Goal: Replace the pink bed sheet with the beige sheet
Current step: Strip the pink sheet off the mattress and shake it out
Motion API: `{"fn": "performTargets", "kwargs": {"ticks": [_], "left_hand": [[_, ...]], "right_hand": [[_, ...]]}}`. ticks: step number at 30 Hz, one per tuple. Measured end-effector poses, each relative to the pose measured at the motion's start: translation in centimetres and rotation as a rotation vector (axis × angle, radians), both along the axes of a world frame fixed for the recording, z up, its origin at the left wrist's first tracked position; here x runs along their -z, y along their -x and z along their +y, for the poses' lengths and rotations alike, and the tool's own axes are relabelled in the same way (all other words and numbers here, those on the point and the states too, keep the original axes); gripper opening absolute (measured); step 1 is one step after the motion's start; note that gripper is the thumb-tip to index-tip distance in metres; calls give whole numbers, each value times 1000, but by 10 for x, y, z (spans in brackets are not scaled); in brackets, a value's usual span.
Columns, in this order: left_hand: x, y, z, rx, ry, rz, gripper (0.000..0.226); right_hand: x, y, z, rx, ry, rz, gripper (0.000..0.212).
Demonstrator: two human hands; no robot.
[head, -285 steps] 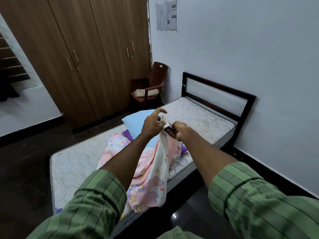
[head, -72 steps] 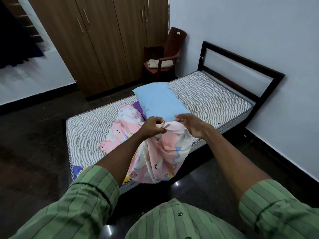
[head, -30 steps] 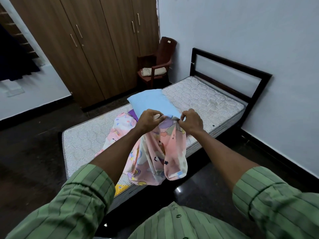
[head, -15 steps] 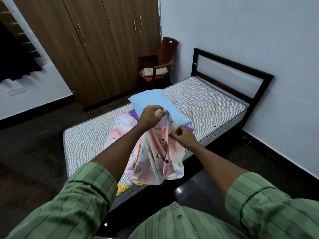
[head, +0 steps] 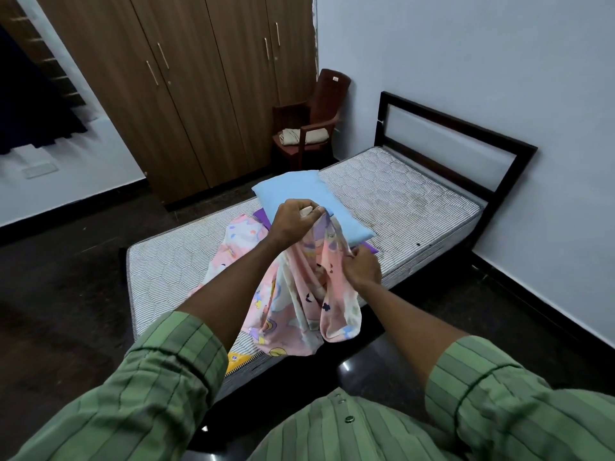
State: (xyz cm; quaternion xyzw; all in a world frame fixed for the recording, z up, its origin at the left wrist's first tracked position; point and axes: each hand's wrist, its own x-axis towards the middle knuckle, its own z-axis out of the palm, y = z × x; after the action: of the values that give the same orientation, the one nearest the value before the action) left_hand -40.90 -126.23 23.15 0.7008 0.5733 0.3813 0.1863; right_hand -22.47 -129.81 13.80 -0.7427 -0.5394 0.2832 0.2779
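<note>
The pink patterned bed sheet [head: 299, 304] hangs bunched above the near edge of the bare striped mattress [head: 399, 201], with part of it still lying on the mattress. My left hand [head: 293, 221] grips the sheet's top edge, held high. My right hand [head: 361, 266] pinches a fold of the sheet lower down and to the right. A folded beige sheet [head: 303, 136] lies on the seat of the brown chair [head: 312, 118] beyond the bed.
A light blue pillow [head: 309, 201] lies on the mattress over something purple [head: 261, 216]. The black headboard [head: 452, 141] stands at the right by the white wall. Wooden wardrobe doors [head: 186, 81] fill the back. The floor [head: 60, 294] is dark and glossy.
My right hand slid down from the top edge beside the left hand to a lower fold. The left hand stayed up holding the top edge.
</note>
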Motion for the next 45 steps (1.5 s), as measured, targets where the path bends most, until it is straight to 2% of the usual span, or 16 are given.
{"fn": "performTargets", "kwargs": {"ticks": [3,7,10,12,16,20,23,27,29,31,34,36,38,40,45], "left_hand": [[8,19,-1,-15,25,156,23],[34,42,-2,-109,125,280,29],[46,65,-9,-134,193,378,32],[56,85,-15,-126,223,469,32],[69,89,-19,-118,257,471,30],[66,46,-18,3,230,454,26],[62,23,-17,88,224,466,22],[64,13,-19,141,245,503,23],[67,14,-22,158,250,506,25],[71,16,-25,180,259,503,27],[76,19,-31,172,279,487,22],[78,18,-36,178,268,477,15],[80,13,-41,172,235,450,11],[78,5,-44,150,187,402,11],[67,-17,-47,86,114,212,26]], "right_hand": [[-16,-19,11,217,-25,143,20],[-29,-49,45,423,-121,406,44],[-49,-84,61,525,-175,636,48],[-53,-115,67,579,-193,604,48],[-38,-126,62,451,-133,392,45],[-23,-83,45,232,-54,359,37],[-9,-61,36,78,-14,362,42],[6,-51,45,-108,-26,316,42],[-5,-49,44,-181,-28,274,38],[-22,-48,41,-304,-63,124,32],[-43,-49,32,-528,-148,-255,27],[-46,-48,30,-582,-203,-421,28],[-44,-45,29,-564,-235,-340,30],[-39,-41,30,-533,-219,-137,35],[-35,-30,22,-528,-123,236,31]]}}
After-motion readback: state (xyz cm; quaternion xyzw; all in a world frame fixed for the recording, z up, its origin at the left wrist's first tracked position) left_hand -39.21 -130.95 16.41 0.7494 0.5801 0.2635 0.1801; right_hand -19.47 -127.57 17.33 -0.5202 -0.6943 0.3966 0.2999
